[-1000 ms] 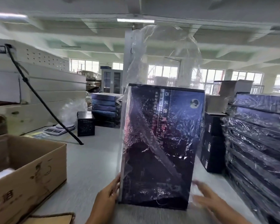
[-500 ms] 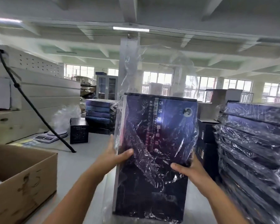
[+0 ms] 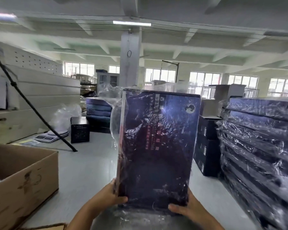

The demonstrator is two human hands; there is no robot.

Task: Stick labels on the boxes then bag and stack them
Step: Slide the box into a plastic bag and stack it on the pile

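A tall dark blue box (image 3: 158, 146) stands upright in front of me, wrapped in a clear plastic bag (image 3: 114, 117) whose loose film bulges at the upper left and trails below the box. My left hand (image 3: 106, 199) grips the box's lower left corner, thumb across the front. My right hand (image 3: 184, 208) grips the lower right corner, thumb on the front. The box is held above the grey table (image 3: 83, 170).
A high stack of bagged dark boxes (image 3: 259, 156) fills the right side, with unbagged black boxes (image 3: 206, 146) behind it. An open cardboard carton (image 3: 22, 181) stands at the left. A scale (image 3: 48, 136), a small black box (image 3: 79, 130) and a slanted black pole (image 3: 33, 112) lie farther back.
Both hands slid from the box's middle sides down to its bottom corners. The bag's tall top, which stood well above the box, has collapsed down around it.
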